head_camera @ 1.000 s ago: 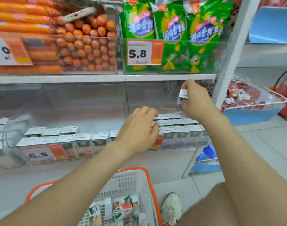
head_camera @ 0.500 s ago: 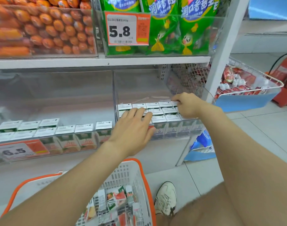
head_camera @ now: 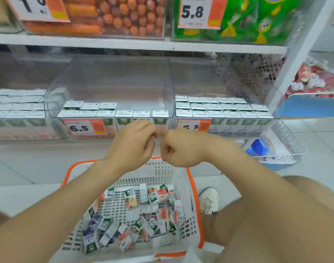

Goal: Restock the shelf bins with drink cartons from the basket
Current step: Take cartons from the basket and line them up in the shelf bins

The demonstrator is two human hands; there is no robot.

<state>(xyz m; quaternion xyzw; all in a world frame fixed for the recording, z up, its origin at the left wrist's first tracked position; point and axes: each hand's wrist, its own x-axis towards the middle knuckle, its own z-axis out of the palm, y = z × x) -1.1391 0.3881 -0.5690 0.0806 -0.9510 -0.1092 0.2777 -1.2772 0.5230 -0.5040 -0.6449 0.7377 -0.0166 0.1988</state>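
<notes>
A white basket with an orange rim (head_camera: 193,188) stands on the floor below me, with several small drink cartons (head_camera: 143,215) lying loose in it. On the low shelf, the middle clear bin (head_camera: 109,86) holds two short rows of green-and-red cartons (head_camera: 105,111), and the right clear bin (head_camera: 226,80) is packed with blue-labelled cartons (head_camera: 219,109). My left hand (head_camera: 132,143) and my right hand (head_camera: 181,149) hover side by side in front of the bins, above the basket's far edge. Both have curled fingers, and I see nothing in either.
A third bin of cartons (head_camera: 18,109) sits at the left. The shelf above carries orange sausages (head_camera: 124,16) and green snack bags (head_camera: 257,18). Beyond a white upright post (head_camera: 295,59) to the right hang a wire basket of red packets (head_camera: 314,80) and a lower one (head_camera: 280,149). My shoe (head_camera: 209,200) is beside the basket.
My right hand set a carton into the right bin and pulled back. My left hand lifted off the cartons. Both hands now hang curled before the bins, and my view has tilted down.
</notes>
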